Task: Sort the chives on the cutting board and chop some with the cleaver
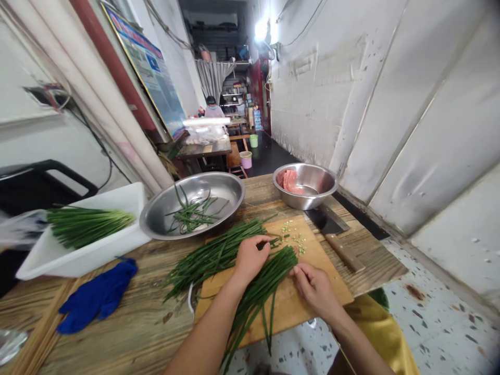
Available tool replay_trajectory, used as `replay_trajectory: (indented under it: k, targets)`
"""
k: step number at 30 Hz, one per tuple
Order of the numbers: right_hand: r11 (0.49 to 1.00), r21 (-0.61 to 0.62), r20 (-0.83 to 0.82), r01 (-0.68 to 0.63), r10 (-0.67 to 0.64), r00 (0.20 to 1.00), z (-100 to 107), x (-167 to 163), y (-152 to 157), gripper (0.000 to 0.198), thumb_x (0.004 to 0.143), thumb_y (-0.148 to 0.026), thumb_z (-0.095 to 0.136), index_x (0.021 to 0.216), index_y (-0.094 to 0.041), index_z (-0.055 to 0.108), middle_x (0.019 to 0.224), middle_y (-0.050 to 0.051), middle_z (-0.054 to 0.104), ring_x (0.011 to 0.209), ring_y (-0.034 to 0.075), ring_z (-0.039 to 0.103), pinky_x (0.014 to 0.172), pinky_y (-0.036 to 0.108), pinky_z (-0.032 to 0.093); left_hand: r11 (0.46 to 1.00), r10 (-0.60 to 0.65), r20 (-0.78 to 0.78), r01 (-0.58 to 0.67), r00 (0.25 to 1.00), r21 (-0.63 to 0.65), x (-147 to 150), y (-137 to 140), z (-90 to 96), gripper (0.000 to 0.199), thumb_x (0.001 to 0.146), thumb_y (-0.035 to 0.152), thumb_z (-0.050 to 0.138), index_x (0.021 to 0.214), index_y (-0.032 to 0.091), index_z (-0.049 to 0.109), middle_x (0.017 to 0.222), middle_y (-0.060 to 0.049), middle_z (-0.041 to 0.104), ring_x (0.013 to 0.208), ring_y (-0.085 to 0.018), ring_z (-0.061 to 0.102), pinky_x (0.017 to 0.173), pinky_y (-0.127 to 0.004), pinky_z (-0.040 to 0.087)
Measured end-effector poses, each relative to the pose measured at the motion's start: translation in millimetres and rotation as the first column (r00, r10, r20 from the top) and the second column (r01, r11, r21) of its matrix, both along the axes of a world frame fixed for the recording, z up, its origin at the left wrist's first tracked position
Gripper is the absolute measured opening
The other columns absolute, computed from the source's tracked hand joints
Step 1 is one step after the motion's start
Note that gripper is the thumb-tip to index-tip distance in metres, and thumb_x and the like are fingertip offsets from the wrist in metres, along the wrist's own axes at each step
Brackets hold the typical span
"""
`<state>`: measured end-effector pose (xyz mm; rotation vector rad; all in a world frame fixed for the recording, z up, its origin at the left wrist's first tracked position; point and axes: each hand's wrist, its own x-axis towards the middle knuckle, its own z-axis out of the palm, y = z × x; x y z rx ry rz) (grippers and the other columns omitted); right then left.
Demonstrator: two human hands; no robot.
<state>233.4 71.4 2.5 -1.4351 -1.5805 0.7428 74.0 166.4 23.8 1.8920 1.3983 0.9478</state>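
Two bundles of green chives (222,250) lie across a wooden cutting board (281,317); the nearer one hangs past the board's front edge. My left hand (252,258) is between the bundles, thumb and index finger closed at a few chive ends. Beside the cut end of the nearer bundle, my right hand (316,286) has its fingers pinched together; whatever is between them is too small to make out. Short pale trimmings (299,242) are scattered at the board's far side. A cleaver (346,253) with a wooden handle rests right of the board.
A wide steel basin (234,195) with loose chives stands behind the board. Behind right, a steel bowl (308,200) holds pink meat slices. At left are a white tub (82,266) with more chives, a blue glove (97,297) and wooden sticks (47,333). A person (214,109) sits far back.
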Motion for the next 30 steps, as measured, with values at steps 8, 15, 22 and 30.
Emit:
replay_trajectory:
  k: [8, 15, 22, 30]
  targets:
    - [1.0, 0.014, 0.025, 0.011, -0.011, 1.0, -0.6, 0.4, 0.4, 0.03, 0.089, -0.031, 0.038, 0.072, -0.017, 0.058, 0.05, -0.003, 0.048, 0.047, 0.012, 0.045, 0.044, 0.019, 0.031, 0.993, 0.032, -0.061, -0.025, 0.998, 0.119, 0.1, -2.4, 5.8, 0.015, 0.074, 0.017, 0.057, 0.081, 0.018, 0.071, 0.086, -0.003, 0.071, 0.08, -0.015, 0.063, 0.078, -0.027, 0.048]
    - [0.999, 0.035, 0.037, 0.012, -0.013, 0.999, 0.6, 0.5, 0.5, 0.029, 0.089, -0.029, 0.038, 0.072, -0.017, 0.059, 0.052, -0.002, 0.051, 0.05, 0.012, 0.048, 0.049, 0.02, 0.036, 0.999, -0.028, 0.067, 0.031, 0.997, -0.042, 2.7, -2.5, 2.9, 0.016, 0.074, 0.025, 0.06, 0.08, 0.017, 0.072, 0.082, -0.002, 0.073, 0.077, -0.017, 0.066, 0.075, -0.027, 0.05]
    - [1.0, 0.005, -0.003, 0.007, -0.007, 1.0, -0.6, 0.5, 0.8, 0.029, 0.089, -0.03, 0.039, 0.073, -0.016, 0.059, 0.051, -0.002, 0.051, 0.048, 0.011, 0.047, 0.046, 0.019, 0.034, 0.998, -0.05, 0.115, 0.055, 0.992, -0.039, 7.1, -4.5, 0.9, 0.02, 0.074, 0.022, 0.057, 0.086, 0.016, 0.072, 0.087, -0.004, 0.073, 0.08, -0.017, 0.067, 0.078, -0.028, 0.051]
    - [1.0, 0.014, 0.021, -0.004, 0.004, 1.0, 3.4, 0.2, 0.3, 0.031, 0.089, -0.03, 0.037, 0.072, -0.016, 0.059, 0.059, 0.0, 0.057, 0.056, 0.013, 0.053, 0.054, 0.02, 0.038, 0.998, -0.069, 0.131, 0.07, 0.989, -0.005, 8.9, -3.7, -2.5, 0.02, 0.075, 0.022, 0.057, 0.088, 0.017, 0.071, 0.09, -0.004, 0.072, 0.082, -0.017, 0.066, 0.079, -0.028, 0.05]
